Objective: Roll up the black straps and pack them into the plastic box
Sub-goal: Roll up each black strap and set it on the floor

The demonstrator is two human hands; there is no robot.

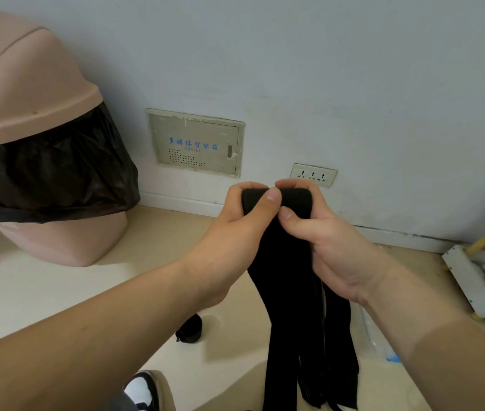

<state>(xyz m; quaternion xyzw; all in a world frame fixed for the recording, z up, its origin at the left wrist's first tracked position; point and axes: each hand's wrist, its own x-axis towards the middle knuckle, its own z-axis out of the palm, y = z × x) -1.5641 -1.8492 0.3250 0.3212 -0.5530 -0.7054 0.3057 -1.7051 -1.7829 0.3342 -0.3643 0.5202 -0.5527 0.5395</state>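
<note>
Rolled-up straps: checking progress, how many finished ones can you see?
1. The rolled strap lies on the floor below the left forearm. The left hand and right hand grip a hanging strap; arms may hide more.

Black strap between both hands

1 left hand, 1 right hand, 1 held strap bundle, 1 rolled strap, 1 bin

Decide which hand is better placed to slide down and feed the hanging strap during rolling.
Probably the right hand: its palm lies along the black strap below the top edge, while the left hand pinches only that edge.
</note>
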